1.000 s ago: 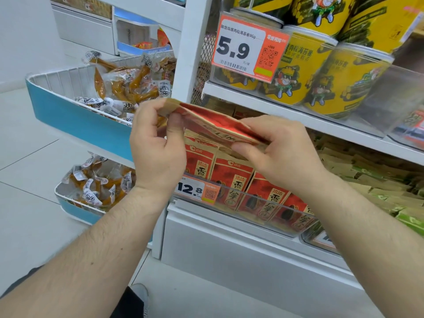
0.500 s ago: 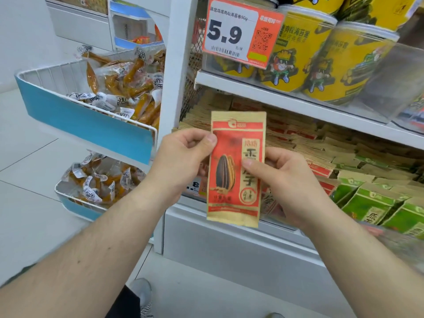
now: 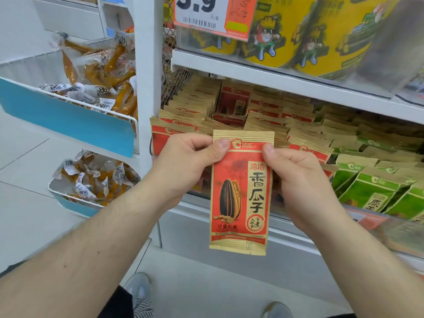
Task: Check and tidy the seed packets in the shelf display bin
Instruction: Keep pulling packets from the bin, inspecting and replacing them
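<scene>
A red and tan sunflower seed packet [image 3: 241,193] hangs upright in front of the shelf, its printed face toward me. My left hand [image 3: 185,166] pinches its top left corner with thumb and fingers. My right hand [image 3: 298,180] pinches the top right edge. Behind it, rows of the same red packets [image 3: 181,125] stand in the clear-fronted display bin [image 3: 284,218], with one packet [image 3: 234,103] standing tall at the back above a gap. Green packets [image 3: 371,191] fill the bin's right part.
Yellow snack tubs [image 3: 270,33] sit on the shelf above, behind a 5.9 price tag [image 3: 211,14]. A white upright post [image 3: 149,92] separates two wire baskets with blue fronts [image 3: 68,125] holding wrapped snacks. My shoes [image 3: 140,290] stand on the tiled floor below.
The packet went from held flat and edge-on to upright facing me. Both hands shifted up to its top corners, and my view moved closer to the bin.
</scene>
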`<state>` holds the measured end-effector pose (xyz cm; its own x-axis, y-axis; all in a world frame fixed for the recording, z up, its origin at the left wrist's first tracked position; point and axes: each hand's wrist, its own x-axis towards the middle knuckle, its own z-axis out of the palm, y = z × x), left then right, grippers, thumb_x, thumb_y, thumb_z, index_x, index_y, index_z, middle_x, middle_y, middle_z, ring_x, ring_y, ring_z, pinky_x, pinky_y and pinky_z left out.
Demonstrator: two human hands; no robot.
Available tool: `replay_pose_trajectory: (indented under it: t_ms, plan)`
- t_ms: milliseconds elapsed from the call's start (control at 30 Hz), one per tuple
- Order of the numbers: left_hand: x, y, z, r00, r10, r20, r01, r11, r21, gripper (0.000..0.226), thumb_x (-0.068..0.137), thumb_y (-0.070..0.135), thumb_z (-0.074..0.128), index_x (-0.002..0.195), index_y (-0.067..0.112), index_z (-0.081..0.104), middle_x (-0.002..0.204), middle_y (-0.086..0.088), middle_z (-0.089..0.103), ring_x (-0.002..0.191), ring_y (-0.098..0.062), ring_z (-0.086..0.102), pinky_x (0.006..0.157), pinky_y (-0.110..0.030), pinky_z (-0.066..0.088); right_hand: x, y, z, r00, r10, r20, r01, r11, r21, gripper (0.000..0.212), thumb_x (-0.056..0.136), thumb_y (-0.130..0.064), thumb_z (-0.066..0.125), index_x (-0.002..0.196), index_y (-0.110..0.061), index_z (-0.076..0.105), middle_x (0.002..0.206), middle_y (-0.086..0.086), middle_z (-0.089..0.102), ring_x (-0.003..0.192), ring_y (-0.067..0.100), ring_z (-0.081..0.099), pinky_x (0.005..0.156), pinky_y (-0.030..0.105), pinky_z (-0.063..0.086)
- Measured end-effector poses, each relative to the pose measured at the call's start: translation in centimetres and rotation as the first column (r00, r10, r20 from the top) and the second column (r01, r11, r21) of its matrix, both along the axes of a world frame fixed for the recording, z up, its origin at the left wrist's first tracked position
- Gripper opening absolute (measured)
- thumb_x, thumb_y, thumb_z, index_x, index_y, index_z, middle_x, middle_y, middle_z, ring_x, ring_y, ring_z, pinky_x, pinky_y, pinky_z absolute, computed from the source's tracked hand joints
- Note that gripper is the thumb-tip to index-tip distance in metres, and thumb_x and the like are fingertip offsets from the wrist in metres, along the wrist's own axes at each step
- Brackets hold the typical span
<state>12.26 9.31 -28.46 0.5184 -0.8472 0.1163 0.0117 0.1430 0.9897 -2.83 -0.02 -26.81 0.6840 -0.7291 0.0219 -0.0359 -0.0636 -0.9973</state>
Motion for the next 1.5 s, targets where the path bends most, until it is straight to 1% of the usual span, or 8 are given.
replay_pose_trajectory:
  t_ms: [333,533,667,867,1033,1167,1300,1500]
  plan:
    - [-0.6,-0.2,-0.1,0.997,-0.041,-0.070,0.042,0.999,0.015,0.035,0.074,0.035,0.063,0.079,0.002,0.069,0.060,-0.004,0.068,0.053,-0.012,0.064,0.046,-0.018,0.047,-0.5,-0.2,-0.2,0.998,-0.019,-0.060,0.020,0.999,0.028,0.043,0.078,-0.045,0.056,0.070,-0.006,0.072,0.072,0.017,0.072,0.061,0.027,0.067,0.058,0.036,0.054]
    - [-0.8,0.2,-0.2,0.979,-0.183,-0.088,0.189,0.979,0.069,0.030,0.070,0.031,0.066,0.090,0.009,0.072,0.084,-0.008,0.075,0.071,-0.017,0.071,0.058,-0.025,0.056,-0.6,-0.1,0.5,0.999,-0.053,0.004,0.053,0.995,0.084,0.039,0.089,-0.038,0.053,0.072,-0.008,0.071,0.069,0.013,0.072,0.057,0.019,0.067,0.046,0.022,0.048]
    - [-0.6,0.3,-0.1,0.988,-0.128,-0.084,0.133,0.990,0.056,0.027,0.072,0.028,0.066,0.089,0.008,0.073,0.083,-0.010,0.075,0.068,-0.019,0.071,0.055,-0.026,0.055,-0.7,-0.2,0.3,1.000,-0.014,-0.028,0.016,0.998,0.067,0.040,0.080,-0.046,0.055,0.076,-0.011,0.073,0.079,0.017,0.073,0.068,0.028,0.068,0.061,0.038,0.055]
    - [0.2,0.5,0.3,0.982,-0.046,-0.181,0.050,0.999,0.015,0.024,0.074,0.034,0.064,0.084,0.014,0.074,0.083,-0.011,0.075,0.069,-0.022,0.070,0.053,-0.027,0.055,-1.3,-0.6,0.3,0.993,0.053,-0.103,-0.053,0.999,-0.005,0.036,0.071,-0.033,0.064,0.083,0.001,0.071,0.071,0.019,0.071,0.057,0.023,0.062,0.045,0.025,0.044]
    - [0.5,0.9,0.2,0.946,-0.247,-0.210,0.266,0.962,0.066,0.033,0.075,0.026,0.073,0.105,0.013,0.071,0.099,-0.017,0.073,0.079,-0.026,0.071,0.059,-0.035,0.058,-1.1,-0.5,0.0,1.000,0.025,-0.012,-0.025,0.999,0.034,0.025,0.071,-0.030,0.063,0.076,-0.006,0.071,0.066,0.016,0.070,0.048,0.018,0.060,0.044,0.022,0.042]
    - [0.8,0.9,0.0,0.949,-0.225,-0.219,0.237,0.971,0.028,0.027,0.075,0.023,0.066,0.099,0.013,0.073,0.094,-0.016,0.074,0.075,-0.024,0.072,0.056,-0.034,0.058,-1.5,-1.2,-0.2,0.989,0.144,-0.042,-0.140,0.987,0.081,0.023,0.075,-0.024,0.076,0.083,-0.002,0.073,0.082,0.021,0.073,0.070,0.031,0.066,0.068,0.043,0.054]
    - [1.2,1.0,0.1,0.949,-0.227,-0.217,0.236,0.972,0.014,0.034,0.071,0.031,0.074,0.099,0.012,0.073,0.093,-0.013,0.074,0.075,-0.024,0.072,0.054,-0.033,0.057,-1.9,-1.3,-0.2,0.947,0.317,-0.046,-0.309,0.942,0.130,0.017,0.068,-0.008,0.077,0.083,-0.003,0.073,0.076,0.018,0.071,0.055,0.020,0.063,0.047,0.025,0.051]
    - [1.6,1.1,-0.1,0.947,-0.242,-0.210,0.247,0.969,-0.002,0.023,0.077,0.027,0.068,0.096,0.016,0.075,0.092,-0.012,0.075,0.075,-0.023,0.072,0.057,-0.035,0.059,-2.2,-1.7,-0.2,0.910,0.414,0.013,-0.412,0.900,0.143,0.040,0.066,-0.013,0.080,0.098,0.006,0.068,0.088,0.022,0.071,0.066,0.021,0.068,0.055,0.026,0.055]
